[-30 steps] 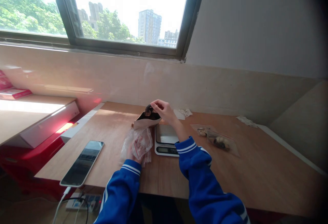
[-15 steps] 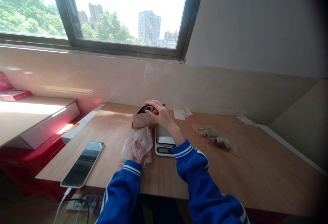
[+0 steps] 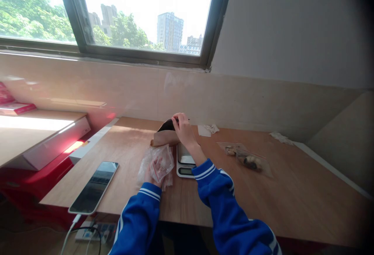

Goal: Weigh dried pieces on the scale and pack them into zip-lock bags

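Note:
My left hand [image 3: 156, 171] is closed on clear plastic bags [image 3: 161, 163] low over the table, and the plastic covers most of its fingers. Behind them lies a brown paper bag [image 3: 165, 138], its mouth showing a dark inside. My right hand [image 3: 184, 128] is at the right side of that mouth, fingers bent and pressed together at the bag's rim. What is inside the bag cannot be made out. Under my right wrist sits a white kitchen scale [image 3: 184, 159] with a small display, partly covered by my forearm.
Clear bags of dried pieces [image 3: 251, 160] lie on the right of the wooden table [image 3: 292, 192]. Crumpled white paper [image 3: 212, 129] is near the wall. A phone [image 3: 95, 187] with a charging cable lies at the left edge, above a power strip [image 3: 96, 231].
My right hand has drawn slightly right from over the paper bag's mouth, and its spread fingers have closed. The bag's opening has changed shape. My left hand stays in place.

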`<move>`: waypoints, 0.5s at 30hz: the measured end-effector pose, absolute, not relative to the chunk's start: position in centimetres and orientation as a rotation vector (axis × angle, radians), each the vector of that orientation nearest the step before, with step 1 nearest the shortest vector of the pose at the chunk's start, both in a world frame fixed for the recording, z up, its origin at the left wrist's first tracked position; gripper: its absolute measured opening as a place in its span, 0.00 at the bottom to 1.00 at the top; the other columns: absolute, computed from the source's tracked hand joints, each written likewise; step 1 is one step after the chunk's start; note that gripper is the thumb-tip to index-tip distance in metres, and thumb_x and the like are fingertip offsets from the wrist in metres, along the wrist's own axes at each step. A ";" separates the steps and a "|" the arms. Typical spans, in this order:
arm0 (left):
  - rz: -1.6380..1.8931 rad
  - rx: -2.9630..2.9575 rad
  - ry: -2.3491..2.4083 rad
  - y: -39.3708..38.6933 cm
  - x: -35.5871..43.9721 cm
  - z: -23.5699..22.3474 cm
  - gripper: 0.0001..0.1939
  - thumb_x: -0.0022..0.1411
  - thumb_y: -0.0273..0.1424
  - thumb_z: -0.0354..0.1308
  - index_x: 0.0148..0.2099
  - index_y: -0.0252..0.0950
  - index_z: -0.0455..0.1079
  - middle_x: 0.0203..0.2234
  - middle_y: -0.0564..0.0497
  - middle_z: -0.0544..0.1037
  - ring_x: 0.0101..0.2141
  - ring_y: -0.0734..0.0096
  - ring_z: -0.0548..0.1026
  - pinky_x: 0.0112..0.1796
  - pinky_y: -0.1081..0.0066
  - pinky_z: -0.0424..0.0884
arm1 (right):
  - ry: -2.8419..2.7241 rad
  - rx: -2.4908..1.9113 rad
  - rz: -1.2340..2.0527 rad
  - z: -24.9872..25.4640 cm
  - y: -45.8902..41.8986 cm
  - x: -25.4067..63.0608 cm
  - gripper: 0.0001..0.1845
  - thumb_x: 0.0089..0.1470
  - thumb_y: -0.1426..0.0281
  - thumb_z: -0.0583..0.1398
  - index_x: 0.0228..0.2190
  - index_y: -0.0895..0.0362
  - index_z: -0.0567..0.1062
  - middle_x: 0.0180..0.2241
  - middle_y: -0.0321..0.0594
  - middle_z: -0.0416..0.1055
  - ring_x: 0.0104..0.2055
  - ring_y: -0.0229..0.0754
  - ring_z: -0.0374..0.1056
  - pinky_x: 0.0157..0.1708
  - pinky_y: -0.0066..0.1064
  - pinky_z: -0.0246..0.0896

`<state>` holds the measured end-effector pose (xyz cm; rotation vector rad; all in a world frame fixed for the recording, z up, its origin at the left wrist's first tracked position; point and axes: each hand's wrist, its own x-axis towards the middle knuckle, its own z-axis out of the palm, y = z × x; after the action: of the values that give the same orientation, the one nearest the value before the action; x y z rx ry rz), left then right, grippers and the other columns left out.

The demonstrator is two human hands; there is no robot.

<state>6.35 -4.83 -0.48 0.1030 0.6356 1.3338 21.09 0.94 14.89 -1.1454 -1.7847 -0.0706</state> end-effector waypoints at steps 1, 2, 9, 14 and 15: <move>1.340 0.101 0.645 -4.8 6.4 -0.5 0.10 0.65 0.26 0.46 0.41 0.37 0.68 0.28 0.50 0.78 0.23 0.71 0.76 0.26 0.72 0.75 | -1.794 -1.140 -0.110 14.9 0.7 21.0 0.12 0.65 0.67 0.47 0.39 0.55 0.68 0.40 0.44 0.68 0.44 0.44 0.65 0.47 0.36 0.59; 1.354 0.091 0.661 -4.9 6.4 -0.4 0.10 0.65 0.26 0.47 0.41 0.37 0.69 0.29 0.50 0.79 0.23 0.71 0.76 0.26 0.72 0.75 | -1.788 -1.138 -0.152 14.9 0.5 21.0 0.12 0.64 0.68 0.47 0.39 0.55 0.69 0.42 0.45 0.68 0.47 0.45 0.64 0.48 0.37 0.57; 1.399 0.092 0.694 -5.1 6.6 0.3 0.12 0.64 0.27 0.47 0.46 0.37 0.70 0.33 0.47 0.78 0.29 0.67 0.78 0.30 0.67 0.76 | -1.479 -1.081 -0.181 13.9 -1.7 21.5 0.10 0.60 0.72 0.49 0.38 0.55 0.68 0.44 0.47 0.62 0.51 0.47 0.59 0.51 0.41 0.55; 1.377 0.110 0.721 -5.5 6.6 0.6 0.10 0.64 0.28 0.49 0.45 0.35 0.69 0.33 0.48 0.78 0.30 0.65 0.79 0.33 0.64 0.77 | -1.520 -1.019 -0.070 11.0 -3.8 22.0 0.11 0.55 0.77 0.48 0.35 0.54 0.66 0.39 0.44 0.62 0.46 0.46 0.61 0.46 0.39 0.59; 1.374 0.109 0.728 -5.5 6.6 0.6 0.10 0.64 0.28 0.49 0.45 0.35 0.69 0.33 0.48 0.78 0.30 0.65 0.79 0.33 0.63 0.77 | -1.594 -1.026 -0.073 10.4 -4.1 22.1 0.12 0.53 0.78 0.49 0.36 0.54 0.67 0.39 0.44 0.63 0.46 0.46 0.61 0.46 0.39 0.59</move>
<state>6.64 -5.54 0.59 0.1089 0.7279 1.3744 22.10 -4.08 10.38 -1.0256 -1.5938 -0.0735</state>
